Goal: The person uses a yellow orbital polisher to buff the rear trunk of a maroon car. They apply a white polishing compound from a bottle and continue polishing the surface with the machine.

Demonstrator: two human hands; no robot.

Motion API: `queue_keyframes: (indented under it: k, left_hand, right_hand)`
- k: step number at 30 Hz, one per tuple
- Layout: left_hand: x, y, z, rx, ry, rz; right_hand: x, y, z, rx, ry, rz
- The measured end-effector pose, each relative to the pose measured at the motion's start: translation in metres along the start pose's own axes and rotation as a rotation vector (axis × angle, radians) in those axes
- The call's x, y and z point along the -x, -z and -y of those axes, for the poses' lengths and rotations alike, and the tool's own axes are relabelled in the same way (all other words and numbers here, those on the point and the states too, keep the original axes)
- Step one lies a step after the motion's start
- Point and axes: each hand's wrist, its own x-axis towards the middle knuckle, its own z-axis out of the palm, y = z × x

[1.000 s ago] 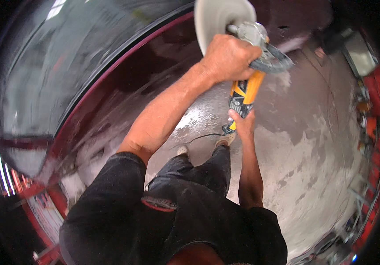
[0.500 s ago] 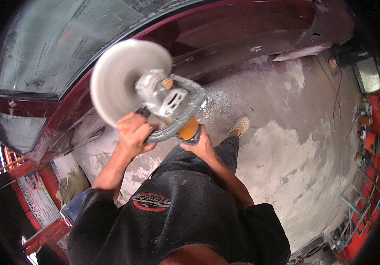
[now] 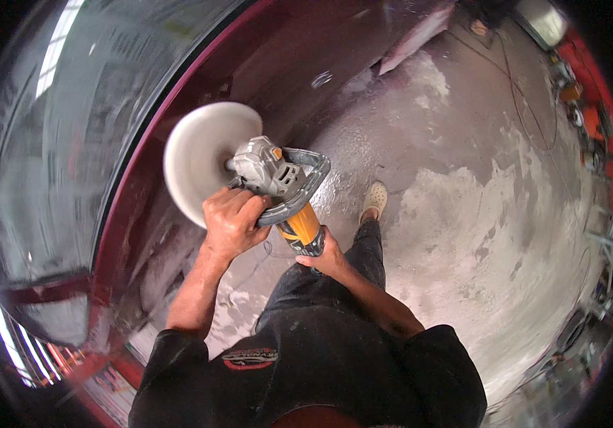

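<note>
I hold a yellow and grey power polisher point(image 3: 258, 168) in both hands. My left hand point(image 3: 234, 222) is wrapped round its black loop handle point(image 3: 313, 184) on the near left side. My right hand point(image 3: 328, 255) grips the rear end of the yellow body. A large round white pad point(image 3: 198, 162) sits at the polisher's front, its surface smeared as if spinning. The pad stands tilted, its face toward the side of a dark red car point(image 3: 267, 78). Whether it touches the paint I cannot tell.
The car's window point(image 3: 57, 164) fills the upper left. My foot in a cream clog point(image 3: 374, 201) stands on the stained concrete floor point(image 3: 456, 235). A thin cable point(image 3: 513, 89) lies at the upper right. Assorted items and a red surface point(image 3: 595, 125) line the right edge.
The view has turned, so the car's window and side lie differently. In the picture, the polisher sits slightly lower, and its pad looks smaller and narrower. Both hands keep their hold.
</note>
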Motion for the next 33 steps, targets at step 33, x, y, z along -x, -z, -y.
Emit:
queue_keyframes:
  k: [33]
  left_hand:
    - [0.388, 0.156, -0.017, -0.041, 0.017, -0.258]
  right_hand:
    - [0.211, -0.302, -0.042, 0.030, 0.139, -0.010]
